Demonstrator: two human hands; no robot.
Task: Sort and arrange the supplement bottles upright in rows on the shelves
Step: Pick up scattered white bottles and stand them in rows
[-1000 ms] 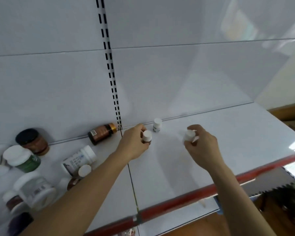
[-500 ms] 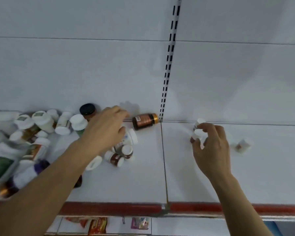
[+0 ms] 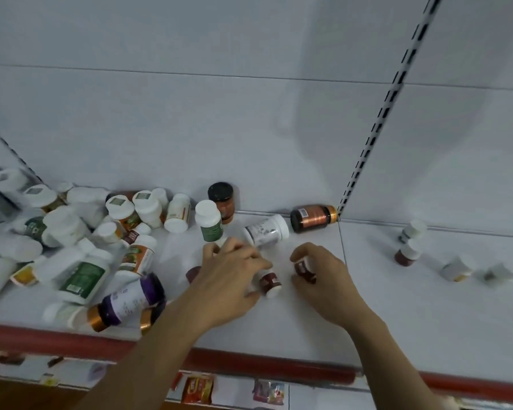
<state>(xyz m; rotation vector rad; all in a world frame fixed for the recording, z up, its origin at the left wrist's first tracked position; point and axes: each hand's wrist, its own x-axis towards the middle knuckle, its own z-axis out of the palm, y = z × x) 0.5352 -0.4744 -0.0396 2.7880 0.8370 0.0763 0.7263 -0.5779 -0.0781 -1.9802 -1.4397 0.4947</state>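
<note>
2 bare forearms reach forward. Left hand (image 3: pixel 231 276) palm down, fingers spread and bent, grip unclear. Right hand (image 3: pixel 323 279) curled round small bottle (image 3: pixel 304 269).

You are standing at a shop shelf.
The white metal shelf (image 3: pixel 397 306) in front of you has a red strip (image 3: pixel 279 365) along its front edge, plain white back panels (image 3: pixel 190 113) and a black-slotted upright rail (image 3: pixel 376 134), as store fittings do. A heap of labelled white, brown and purple supplement bottles (image 3: pixel 71 232) lies on it, and coloured packets (image 3: pixel 197 389) show on the tier below.
</note>
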